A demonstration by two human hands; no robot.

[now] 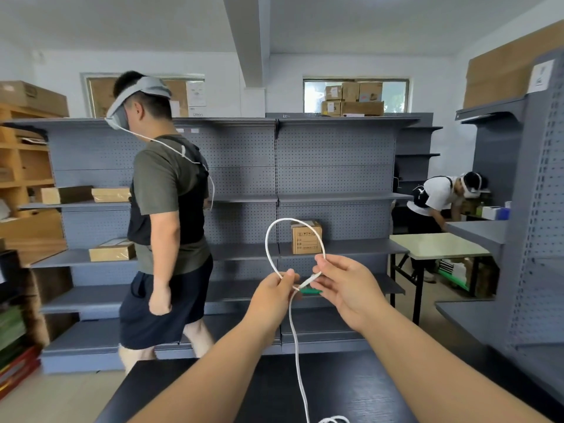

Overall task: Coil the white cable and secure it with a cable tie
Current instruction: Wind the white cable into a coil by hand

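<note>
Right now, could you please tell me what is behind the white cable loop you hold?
Framed by the cable loop are a cardboard box on a grey shelf and its pegboard panel. The left hand and right hand cover what lies behind the crossing.

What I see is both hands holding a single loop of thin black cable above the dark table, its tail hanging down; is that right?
Not quite: the thin cable is white, not black. The head view shows the left hand and right hand holding its single loop above the dark table, tail hanging down.
</note>
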